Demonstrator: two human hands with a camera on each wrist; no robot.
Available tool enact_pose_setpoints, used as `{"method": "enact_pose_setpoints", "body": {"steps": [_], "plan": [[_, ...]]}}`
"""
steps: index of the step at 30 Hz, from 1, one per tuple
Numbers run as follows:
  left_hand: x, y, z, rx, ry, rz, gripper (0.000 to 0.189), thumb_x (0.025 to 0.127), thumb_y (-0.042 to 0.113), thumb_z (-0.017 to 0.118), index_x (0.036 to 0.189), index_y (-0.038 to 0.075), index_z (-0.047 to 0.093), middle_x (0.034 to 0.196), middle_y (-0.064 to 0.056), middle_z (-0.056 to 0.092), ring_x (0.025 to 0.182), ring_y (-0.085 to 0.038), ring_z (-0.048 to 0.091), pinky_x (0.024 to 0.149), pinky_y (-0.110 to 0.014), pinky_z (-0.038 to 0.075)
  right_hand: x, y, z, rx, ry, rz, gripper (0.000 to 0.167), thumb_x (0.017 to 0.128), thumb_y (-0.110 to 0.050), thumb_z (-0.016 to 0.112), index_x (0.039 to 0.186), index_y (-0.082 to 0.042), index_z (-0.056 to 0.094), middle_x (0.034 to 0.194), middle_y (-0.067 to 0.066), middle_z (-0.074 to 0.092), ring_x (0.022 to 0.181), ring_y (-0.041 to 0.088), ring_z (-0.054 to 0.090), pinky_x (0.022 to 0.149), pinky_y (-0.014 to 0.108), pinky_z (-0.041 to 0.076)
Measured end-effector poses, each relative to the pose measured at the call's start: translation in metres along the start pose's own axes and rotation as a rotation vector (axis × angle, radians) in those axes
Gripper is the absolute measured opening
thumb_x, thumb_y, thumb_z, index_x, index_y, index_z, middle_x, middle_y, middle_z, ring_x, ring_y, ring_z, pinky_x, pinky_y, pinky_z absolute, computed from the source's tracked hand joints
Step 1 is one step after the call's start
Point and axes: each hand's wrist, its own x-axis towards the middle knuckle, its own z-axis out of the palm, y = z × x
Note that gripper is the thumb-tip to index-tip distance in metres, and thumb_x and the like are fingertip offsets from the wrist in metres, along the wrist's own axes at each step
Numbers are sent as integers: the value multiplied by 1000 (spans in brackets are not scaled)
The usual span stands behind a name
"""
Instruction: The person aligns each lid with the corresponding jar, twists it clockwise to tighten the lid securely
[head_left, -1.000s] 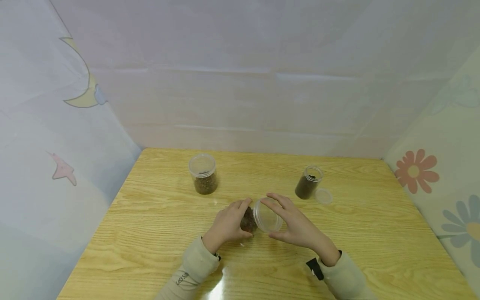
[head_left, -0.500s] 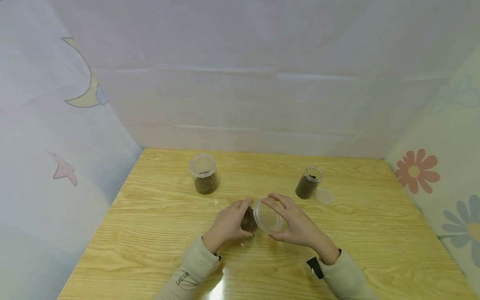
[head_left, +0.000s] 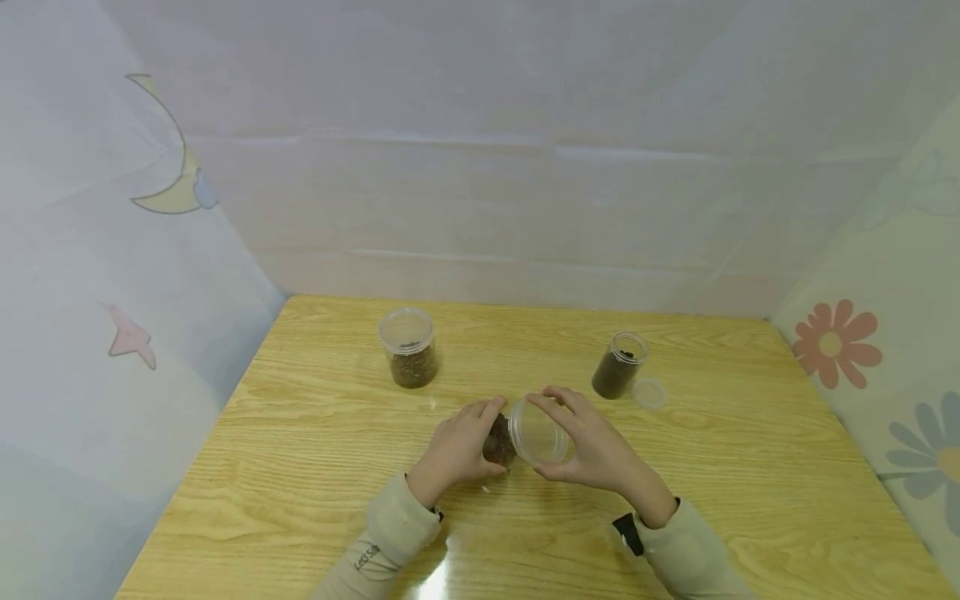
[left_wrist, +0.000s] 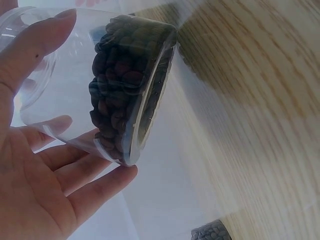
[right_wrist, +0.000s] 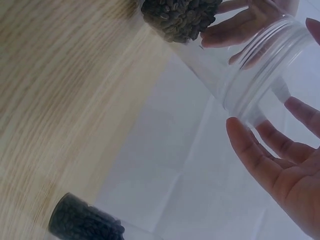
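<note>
A clear, wide-mouthed jar point(head_left: 498, 442) leans to the right between both hands, near the middle of the wooden table point(head_left: 315, 483). Dark brown beans point(left_wrist: 120, 82) fill its lower part. My left hand point(head_left: 456, 442) grips the jar's side, thumb on one face and fingers on the other in the left wrist view. At the top, my right hand point(head_left: 600, 442) curves thumb and fingers around the clear lid point(head_left: 542, 433). From the right wrist, its fingertips point(right_wrist: 237, 130) sit right at the ringed rim. The left palm hides part of the jar from the head view.
Toward the back left stands another clear lidded jar point(head_left: 412, 358), partly filled with brown pieces. A narrower uncovered jar point(head_left: 615, 373) of dark beans stands at the back right, with a small round lid point(head_left: 648, 392) lying beside it. Printed fabric walls point(head_left: 480, 208) enclose the table.
My right hand's fingers have shifted very slightly around the lid. The left hand keeps its hold, and the other jars stay where they were.
</note>
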Motion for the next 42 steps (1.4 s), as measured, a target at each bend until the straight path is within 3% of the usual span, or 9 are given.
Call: {"method": "enact_pose_setpoints", "body": {"steps": [15, 34, 42], "plan": [[-1, 3, 0, 23, 4, -3, 93, 61, 38, 84, 134, 10, 34, 126, -13, 51, 111, -27, 52, 77, -39, 51, 0, -2, 3, -35, 52, 67, 83, 61, -38, 82, 130, -9, 47, 116, 17, 51, 97, 33, 55, 72, 47, 50], [-2, 4, 2, 45, 4, -14, 93, 62, 40, 83, 135, 9, 35, 125, -12, 51, 110, -26, 53, 76, -38, 51, 3, -7, 9, -25, 83, 176, 74, 65, -40, 79, 122, -2, 51, 103, 13, 57, 80, 27, 60, 63, 38, 52], [-1, 5, 1, 45, 6, -20, 93, 62, 40, 83, 135, 8, 35, 125, -12, 52, 109, -26, 53, 74, -37, 52, 4, -12, 7, 2, 59, 284, 73, 67, -43, 77, 122, -2, 51, 102, 14, 57, 79, 30, 59, 61, 39, 51]]}}
